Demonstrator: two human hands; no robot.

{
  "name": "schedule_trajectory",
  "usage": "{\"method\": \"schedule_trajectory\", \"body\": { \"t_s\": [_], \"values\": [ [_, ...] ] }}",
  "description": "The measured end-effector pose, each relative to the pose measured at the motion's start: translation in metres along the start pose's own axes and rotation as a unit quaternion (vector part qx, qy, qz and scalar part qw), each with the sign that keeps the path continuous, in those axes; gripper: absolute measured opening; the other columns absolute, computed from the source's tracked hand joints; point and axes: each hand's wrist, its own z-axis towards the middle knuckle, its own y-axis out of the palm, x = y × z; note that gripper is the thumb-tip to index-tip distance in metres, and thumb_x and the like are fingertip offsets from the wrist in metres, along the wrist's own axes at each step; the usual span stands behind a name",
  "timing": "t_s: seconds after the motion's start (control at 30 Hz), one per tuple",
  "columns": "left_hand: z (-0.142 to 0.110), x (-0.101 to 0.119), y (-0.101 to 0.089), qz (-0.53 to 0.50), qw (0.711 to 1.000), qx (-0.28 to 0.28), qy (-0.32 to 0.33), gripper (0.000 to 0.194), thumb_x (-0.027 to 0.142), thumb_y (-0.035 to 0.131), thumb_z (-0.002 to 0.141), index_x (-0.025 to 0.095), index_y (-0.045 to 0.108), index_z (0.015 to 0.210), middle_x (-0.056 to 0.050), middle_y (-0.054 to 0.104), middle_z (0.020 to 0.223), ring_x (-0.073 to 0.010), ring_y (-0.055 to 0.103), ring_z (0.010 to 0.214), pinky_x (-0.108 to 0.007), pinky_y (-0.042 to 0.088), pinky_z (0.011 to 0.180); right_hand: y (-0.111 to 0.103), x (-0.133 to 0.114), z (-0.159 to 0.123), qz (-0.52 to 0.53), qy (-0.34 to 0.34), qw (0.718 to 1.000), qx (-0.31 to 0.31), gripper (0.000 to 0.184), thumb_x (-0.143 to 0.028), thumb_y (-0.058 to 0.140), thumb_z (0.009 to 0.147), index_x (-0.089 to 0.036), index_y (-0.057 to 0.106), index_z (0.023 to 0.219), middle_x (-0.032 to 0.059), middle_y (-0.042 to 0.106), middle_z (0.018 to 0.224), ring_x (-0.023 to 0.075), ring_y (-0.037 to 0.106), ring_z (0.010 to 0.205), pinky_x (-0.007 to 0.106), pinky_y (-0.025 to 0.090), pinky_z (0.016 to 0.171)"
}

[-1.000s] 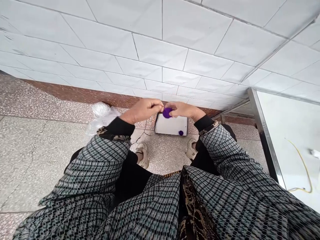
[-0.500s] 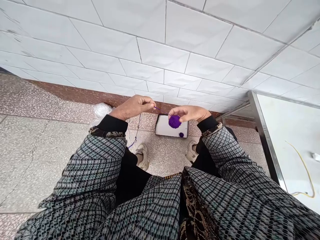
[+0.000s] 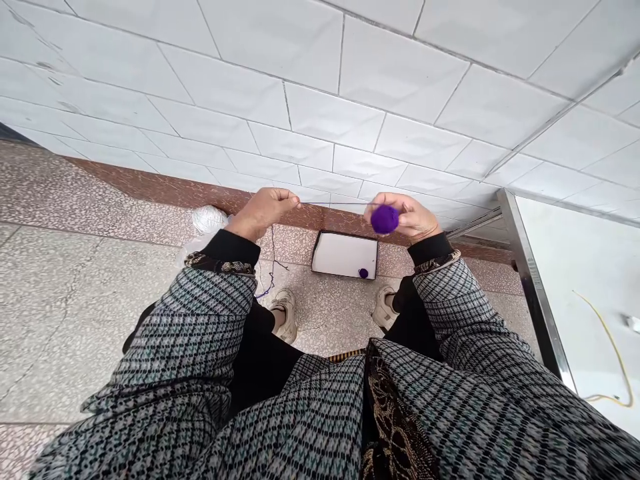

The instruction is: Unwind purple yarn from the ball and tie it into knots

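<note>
My right hand is closed around a purple ball of yarn, gripped between thumb and fingers. Out to the left, my left hand pinches a strand of purple yarn, which runs taut and nearly level across to the ball. From below the left hand, a loose tail of yarn hangs down, kinked and tangled toward the floor. A shallow white tray with dark edges lies on the floor beyond my feet. Inside its near right corner rests a smaller purple yarn ball.
White yarn with clear plastic lies on the floor at the left, partly behind my left arm. A tiled wall rises in front. At the right stands a metal-edged white table with a yellow cord on it.
My right hand has moved right and slightly up with the yarn ball. My left hand has shifted a little left, and the strand between them is longer and straighter.
</note>
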Motion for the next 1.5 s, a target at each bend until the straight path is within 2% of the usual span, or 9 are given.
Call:
{"method": "schedule_trajectory", "body": {
  "t_s": [0.2,0.33,0.47,0.6,0.8,1.0,1.2,1.37,1.5],
  "values": [
    [-0.009,0.011,0.045,0.062,0.977,-0.192,0.073,0.031,0.045,0.057,0.088,0.018,0.073,0.084,-0.005,0.069,0.079,-0.0165,0.055,0.072,-0.029,0.043,0.071,0.010,0.010,0.031,0.039,-0.096,0.958,0.265,0.057,-0.049,0.091,0.072,-0.024,0.052,0.106,0.0012,0.064,0.099,0.0137,0.064,0.083,0.026,0.058,0.075],
    [-0.027,0.041,0.060,0.058,0.939,-0.307,0.146,0.041,0.049,0.050,0.092,0.016,0.074,0.094,-0.003,0.066,0.079,-0.0151,0.053,0.070,-0.028,0.042,0.072,0.007,0.028,0.046,-0.116,-0.016,0.910,0.399,0.033,-0.022,0.076,0.082,-0.023,0.046,0.096,-0.0002,0.059,0.094,0.0118,0.058,0.079,0.026,0.055,0.077],
    [-0.029,0.054,0.042,0.062,0.945,-0.269,0.174,0.036,0.048,0.053,0.092,0.016,0.068,0.081,-0.003,0.066,0.079,-0.0163,0.057,0.075,-0.028,0.043,0.075,0.005,0.037,0.035,-0.335,0.146,0.916,0.164,0.029,-0.007,0.075,0.073,-0.019,0.057,0.093,-0.0008,0.059,0.085,0.0125,0.051,0.076,0.024,0.048,0.070],
    [-0.017,0.040,0.034,0.066,0.978,-0.160,0.118,0.029,0.041,0.054,0.091,0.017,0.066,0.079,-0.003,0.064,0.077,-0.0163,0.056,0.075,-0.029,0.043,0.076,0.015,0.033,0.027,-0.164,0.144,0.972,-0.085,0.044,-0.021,0.083,0.070,-0.019,0.060,0.107,-0.0001,0.065,0.093,0.0130,0.059,0.076,0.025,0.052,0.070],
    [-0.021,0.034,0.058,0.063,0.957,-0.253,0.131,0.028,0.038,0.053,0.092,0.016,0.067,0.081,-0.003,0.067,0.080,-0.0161,0.057,0.077,-0.029,0.044,0.080,0.022,0.036,0.041,-0.108,0.004,0.967,0.231,0.042,-0.027,0.078,0.078,-0.023,0.048,0.107,0.0007,0.063,0.101,0.0118,0.061,0.078,0.025,0.054,0.073],
    [-0.015,0.030,0.048,0.058,0.977,-0.165,0.123,0.024,0.035,0.056,0.091,0.016,0.066,0.081,-0.003,0.066,0.080,-0.0165,0.057,0.078,-0.029,0.042,0.078,0.025,0.037,0.035,-0.166,0.187,0.968,-0.039,0.041,-0.021,0.079,0.067,-0.020,0.053,0.099,-0.0019,0.062,0.084,0.0116,0.058,0.067,0.023,0.048,0.061],
    [-0.019,0.034,0.058,0.038,0.944,-0.296,0.140,0.027,0.037,0.055,0.092,0.016,0.067,0.079,-0.003,0.068,0.080,-0.0160,0.059,0.079,-0.030,0.044,0.080,0.023,0.036,0.039,-0.116,0.040,0.964,0.236,0.044,-0.032,0.079,0.074,-0.023,0.047,0.104,-0.0003,0.062,0.093,0.0111,0.059,0.072,0.025,0.051,0.066],
    [-0.021,0.037,0.045,-0.008,0.967,-0.225,0.119,0.026,0.039,0.061,0.089,0.016,0.067,0.080,-0.001,0.058,0.072,-0.0142,0.051,0.069,-0.027,0.039,0.068,0.023,0.041,0.035,-0.179,0.181,0.966,-0.044,0.040,-0.021,0.080,0.069,-0.019,0.057,0.101,0.0000,0.065,0.088,0.0120,0.058,0.069,0.025,0.049,0.061],
    [-0.019,0.029,0.050,-0.134,0.962,-0.235,0.042,0.026,0.041,0.061,0.091,0.017,0.062,0.080,0.002,0.043,0.065,-0.0104,0.034,0.056,-0.024,0.029,0.055,0.027,0.028,0.032,-0.011,0.032,0.996,0.082,0.067,-0.051,0.089,0.067,-0.021,0.051,0.114,0.0023,0.064,0.100,0.0118,0.060,0.073,0.026,0.054,0.064]
  ]
}}
